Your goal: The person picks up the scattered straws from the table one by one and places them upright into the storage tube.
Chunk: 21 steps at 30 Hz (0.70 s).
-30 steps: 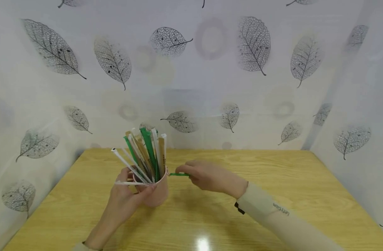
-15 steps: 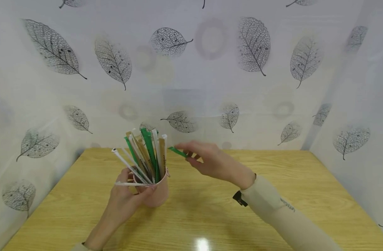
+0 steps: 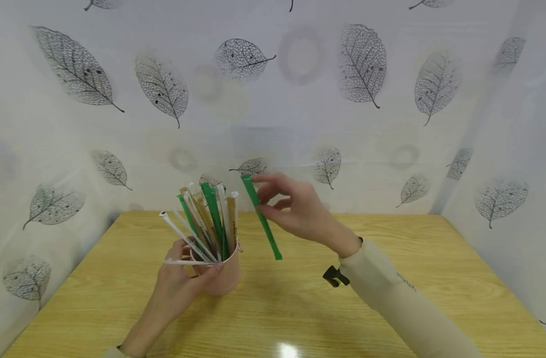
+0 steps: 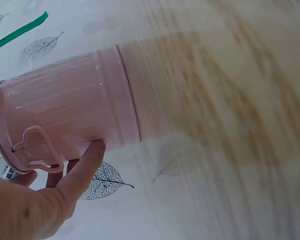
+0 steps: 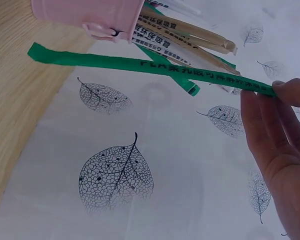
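A small pink bucket (image 3: 228,276) with side handles stands on the table, packed with paper-wrapped straws (image 3: 216,214) in green, white and brown. My left hand (image 3: 176,278) grips the bucket from its left side, thumb at the front rim; one white straw (image 3: 188,261) lies sideways across that hand and the rim. To the right of the bucket, my right hand (image 3: 300,209) pinches a green wrapped straw (image 3: 269,231) near its upper part. That straw hangs tilted, its lower end above the table. Dark printed characters run along its wrapper in the right wrist view.
The wooden table (image 3: 389,298) has a bright light reflection near its front edge. White sheeting (image 3: 277,114) printed with leaves rises behind the table and on both sides. A black clip (image 3: 334,276) shows at the right wrist.
My right hand has risen from beside the bucket's rim with the green straw, which has swung from level to steeply tilted. The left hand and bucket have stayed in place.
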Motion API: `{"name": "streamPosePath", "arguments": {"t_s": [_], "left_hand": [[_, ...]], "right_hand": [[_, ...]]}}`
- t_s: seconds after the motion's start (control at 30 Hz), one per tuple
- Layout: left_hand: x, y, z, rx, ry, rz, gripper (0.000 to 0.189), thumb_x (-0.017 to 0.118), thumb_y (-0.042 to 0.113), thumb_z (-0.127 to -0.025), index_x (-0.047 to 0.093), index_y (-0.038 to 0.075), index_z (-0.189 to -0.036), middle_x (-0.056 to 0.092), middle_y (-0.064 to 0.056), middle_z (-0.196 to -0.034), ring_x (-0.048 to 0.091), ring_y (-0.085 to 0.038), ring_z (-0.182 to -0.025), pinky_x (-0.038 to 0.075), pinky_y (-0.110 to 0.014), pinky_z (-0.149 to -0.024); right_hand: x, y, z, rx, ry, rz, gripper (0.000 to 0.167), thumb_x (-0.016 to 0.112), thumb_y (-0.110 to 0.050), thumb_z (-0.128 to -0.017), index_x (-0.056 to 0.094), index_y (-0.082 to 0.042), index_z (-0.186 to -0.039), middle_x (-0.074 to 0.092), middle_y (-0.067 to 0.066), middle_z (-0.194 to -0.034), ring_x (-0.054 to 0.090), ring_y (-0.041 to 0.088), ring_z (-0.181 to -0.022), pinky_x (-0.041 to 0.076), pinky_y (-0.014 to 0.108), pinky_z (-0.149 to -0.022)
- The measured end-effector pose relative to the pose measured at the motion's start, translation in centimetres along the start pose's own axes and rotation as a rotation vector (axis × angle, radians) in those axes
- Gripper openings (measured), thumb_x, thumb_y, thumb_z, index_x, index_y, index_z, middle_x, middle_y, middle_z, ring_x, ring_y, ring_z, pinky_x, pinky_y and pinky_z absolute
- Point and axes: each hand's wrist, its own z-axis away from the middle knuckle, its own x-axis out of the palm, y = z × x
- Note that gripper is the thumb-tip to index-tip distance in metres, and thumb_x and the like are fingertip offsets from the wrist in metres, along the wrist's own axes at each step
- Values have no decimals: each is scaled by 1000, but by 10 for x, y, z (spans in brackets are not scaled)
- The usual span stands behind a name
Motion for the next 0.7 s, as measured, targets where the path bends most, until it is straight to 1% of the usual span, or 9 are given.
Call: {"name": "streamPosePath", "arguments": {"t_s": [0.1, 0.33, 0.47, 0.6, 0.7], "left_hand": [[0, 1, 0, -5, -4, -1, 69, 85, 37, -84, 48, 6, -135, 63, -5, -107, 57, -15, -96, 49, -25, -73], [-2, 2, 0, -24, -13, -6, 70, 84, 38, -85, 48, 5, -135, 63, -6, -109, 58, -18, -98, 49, -27, -74], [-2, 2, 1, -27, -16, -14, 71, 84, 38, -85, 47, 4, -136, 63, -8, -111, 58, -20, -101, 49, -30, -76], [-2, 2, 0, -29, -15, -19, 71, 83, 38, -85, 47, 5, -136, 63, -9, -112, 58, -21, -101, 48, -27, -74], [-2, 2, 0, -30, -21, -17, 71, 82, 39, -86, 47, 5, -137, 62, -10, -113, 59, -21, -101, 48, -26, -73]], "right_hand": [[-1, 0, -7, 9, 44, -63, 52, 72, 12, -86, 55, 4, -134, 74, 18, -99, 74, 24, -87, 63, 29, -73], [3, -5, -24, -1, 106, -190, 53, 70, 15, -86, 52, 8, -135, 72, 23, -100, 73, 30, -89, 64, 38, -77], [9, -10, -33, 5, 152, -240, 53, 69, 17, -86, 51, 9, -135, 71, 26, -100, 72, 34, -89, 64, 39, -77], [15, -15, -42, 1, 191, -290, 55, 69, 18, -85, 50, 10, -136, 69, 28, -101, 71, 36, -89, 64, 39, -76], [19, -17, -48, -15, 202, -314, 55, 69, 18, -85, 49, 11, -136, 68, 30, -102, 71, 38, -89, 64, 39, -75]]}}
